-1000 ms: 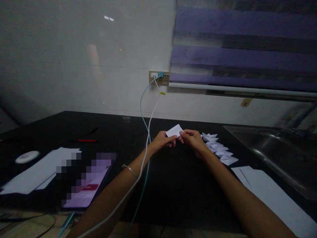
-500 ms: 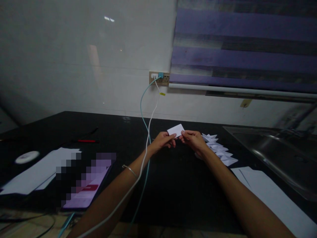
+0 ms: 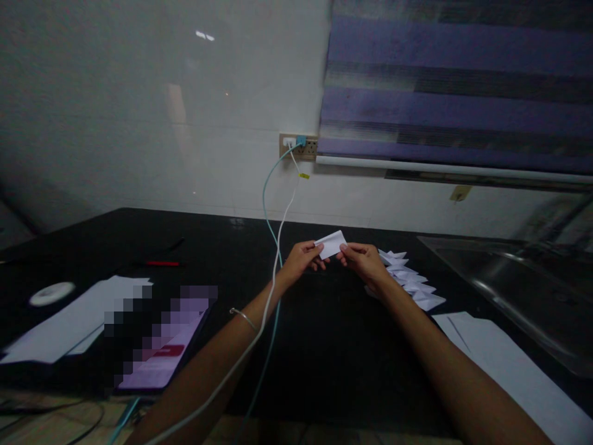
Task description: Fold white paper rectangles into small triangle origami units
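Note:
Both my hands hold one small white piece of paper [image 3: 332,243] a little above the black countertop [image 3: 324,346]. My left hand [image 3: 303,258] pinches its left end, fingers closed on it. My right hand [image 3: 364,260] pinches its right end from the other side. The paper is partly folded and tilted. Just right of my right hand lies a row of several folded white paper pieces [image 3: 410,283] on the counter.
A white cable [image 3: 278,259] and a teal cable [image 3: 265,204] hang from a wall socket [image 3: 297,145] across my left forearm. A tablet [image 3: 157,346], white sheets [image 3: 69,318], a red pen [image 3: 162,263] and a white disc [image 3: 50,293] lie left. A steel sink [image 3: 519,290] and more sheets [image 3: 504,364] are right.
The paper has turned and shifted slightly in my fingers, its left end rising; my left hand's fingers have moved up along that end. My arms stay in place.

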### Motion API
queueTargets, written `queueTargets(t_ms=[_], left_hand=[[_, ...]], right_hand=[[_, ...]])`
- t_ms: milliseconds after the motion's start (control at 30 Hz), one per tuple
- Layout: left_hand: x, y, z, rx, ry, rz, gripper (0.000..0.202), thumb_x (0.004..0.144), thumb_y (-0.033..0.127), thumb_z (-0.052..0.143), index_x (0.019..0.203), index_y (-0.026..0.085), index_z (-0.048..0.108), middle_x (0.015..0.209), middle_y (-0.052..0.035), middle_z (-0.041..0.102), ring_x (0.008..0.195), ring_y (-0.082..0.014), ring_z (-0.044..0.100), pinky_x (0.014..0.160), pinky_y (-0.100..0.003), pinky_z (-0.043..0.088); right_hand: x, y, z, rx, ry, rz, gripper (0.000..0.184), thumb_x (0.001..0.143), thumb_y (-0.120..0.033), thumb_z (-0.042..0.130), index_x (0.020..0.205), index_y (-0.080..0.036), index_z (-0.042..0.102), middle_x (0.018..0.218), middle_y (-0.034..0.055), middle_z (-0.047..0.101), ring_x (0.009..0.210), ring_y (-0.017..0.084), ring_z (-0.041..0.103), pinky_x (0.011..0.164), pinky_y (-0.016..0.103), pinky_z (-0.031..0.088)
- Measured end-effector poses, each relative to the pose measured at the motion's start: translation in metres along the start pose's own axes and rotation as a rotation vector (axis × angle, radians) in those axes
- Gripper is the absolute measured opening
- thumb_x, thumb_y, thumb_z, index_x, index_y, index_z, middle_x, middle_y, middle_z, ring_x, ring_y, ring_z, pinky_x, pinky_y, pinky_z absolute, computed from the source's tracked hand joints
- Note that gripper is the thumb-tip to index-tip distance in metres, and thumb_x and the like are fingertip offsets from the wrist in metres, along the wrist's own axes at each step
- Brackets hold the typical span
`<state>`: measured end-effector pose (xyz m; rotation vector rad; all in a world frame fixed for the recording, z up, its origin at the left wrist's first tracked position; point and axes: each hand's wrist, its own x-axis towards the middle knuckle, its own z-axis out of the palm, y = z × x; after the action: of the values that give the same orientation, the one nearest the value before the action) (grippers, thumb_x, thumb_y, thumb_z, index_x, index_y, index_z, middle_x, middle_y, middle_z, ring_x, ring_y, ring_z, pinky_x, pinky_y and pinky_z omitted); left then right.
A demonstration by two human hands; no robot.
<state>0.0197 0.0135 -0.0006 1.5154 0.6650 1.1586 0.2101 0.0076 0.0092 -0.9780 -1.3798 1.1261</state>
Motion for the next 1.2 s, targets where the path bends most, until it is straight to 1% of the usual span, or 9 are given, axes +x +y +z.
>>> queueTargets(t_ms=[100,233,400,567,667,800,1000,1100,1200], left_hand=[[-0.003,0.005,0.000,-0.072,-0.011,-0.053,0.032,0.081,0.040,0.058,0.092,0.010,0.059,0.077,-0.0083,0.066,0.056,-0.0126,0.063,0.044,-0.018,0.042],[-0.008,0.013,-0.001,-0.145,-0.010,-0.046,0.027,0.078,0.036,0.059,0.089,0.012,0.057,0.081,-0.0078,0.064,0.060,-0.0158,0.066,0.043,-0.019,0.042],[-0.007,0.010,-0.004,-0.137,0.057,-0.060,0.025,0.078,0.036,0.058,0.083,0.012,0.056,0.075,-0.0054,0.061,0.055,-0.0140,0.063,0.038,-0.017,0.038],[-0.004,0.006,-0.004,-0.080,0.056,-0.056,0.027,0.079,0.039,0.057,0.082,0.012,0.055,0.073,-0.0047,0.061,0.051,-0.0109,0.060,0.036,-0.015,0.033],[-0.004,0.006,-0.005,-0.055,0.050,-0.086,0.027,0.079,0.039,0.056,0.082,0.012,0.055,0.073,-0.0053,0.063,0.050,-0.0103,0.060,0.035,-0.014,0.031],[-0.004,0.006,-0.006,-0.057,0.006,-0.135,0.027,0.080,0.040,0.054,0.084,0.013,0.055,0.073,-0.0059,0.064,0.047,-0.0100,0.059,0.034,-0.014,0.028],[-0.005,0.003,-0.007,-0.110,-0.048,-0.107,0.031,0.082,0.043,0.053,0.088,0.013,0.054,0.073,-0.0065,0.064,0.047,-0.0099,0.059,0.034,-0.014,0.026],[-0.004,0.003,-0.006,-0.111,-0.049,-0.100,0.033,0.082,0.045,0.052,0.088,0.013,0.054,0.071,-0.0059,0.064,0.046,-0.0098,0.057,0.034,-0.014,0.027],[-0.003,0.004,-0.005,-0.077,-0.019,-0.108,0.033,0.081,0.045,0.054,0.086,0.013,0.053,0.068,-0.0051,0.064,0.044,-0.0092,0.056,0.034,-0.014,0.026]], right_hand=[[0.001,0.000,-0.001,0.020,0.018,0.008,0.029,0.068,-0.043,0.073,0.071,-0.014,0.070,0.067,0.0056,0.065,0.054,0.011,0.052,0.053,0.025,0.040],[0.001,-0.004,-0.002,0.053,0.025,0.046,0.028,0.067,-0.041,0.074,0.066,-0.013,0.069,0.058,0.0028,0.060,0.050,0.009,0.047,0.051,0.024,0.038],[-0.003,-0.010,0.000,0.086,0.022,0.114,0.028,0.065,-0.039,0.075,0.062,-0.013,0.066,0.057,0.0021,0.058,0.050,0.008,0.047,0.052,0.024,0.039],[-0.004,-0.010,0.000,0.084,0.008,0.151,0.026,0.066,-0.037,0.074,0.061,-0.013,0.065,0.056,0.0018,0.056,0.051,0.009,0.047,0.051,0.023,0.039],[-0.003,-0.010,0.000,0.071,0.002,0.147,0.025,0.066,-0.036,0.074,0.062,-0.013,0.064,0.056,0.0028,0.056,0.050,0.009,0.046,0.049,0.023,0.039],[-0.002,-0.009,0.000,0.034,0.018,0.138,0.025,0.066,-0.037,0.073,0.065,-0.013,0.065,0.058,0.0035,0.058,0.048,0.009,0.045,0.048,0.024,0.037],[-0.001,-0.005,-0.003,-0.037,-0.001,0.078,0.027,0.070,-0.039,0.070,0.064,-0.013,0.065,0.058,0.0035,0.057,0.049,0.009,0.045,0.047,0.024,0.035],[0.001,-0.002,-0.005,-0.059,-0.006,0.070,0.028,0.070,-0.040,0.069,0.065,-0.013,0.065,0.059,0.0034,0.058,0.049,0.009,0.045,0.048,0.024,0.033],[0.002,0.000,-0.007,-0.093,-0.013,0.059,0.029,0.070,-0.042,0.069,0.065,-0.014,0.065,0.058,0.0033,0.058,0.048,0.009,0.046,0.047,0.024,0.032]])
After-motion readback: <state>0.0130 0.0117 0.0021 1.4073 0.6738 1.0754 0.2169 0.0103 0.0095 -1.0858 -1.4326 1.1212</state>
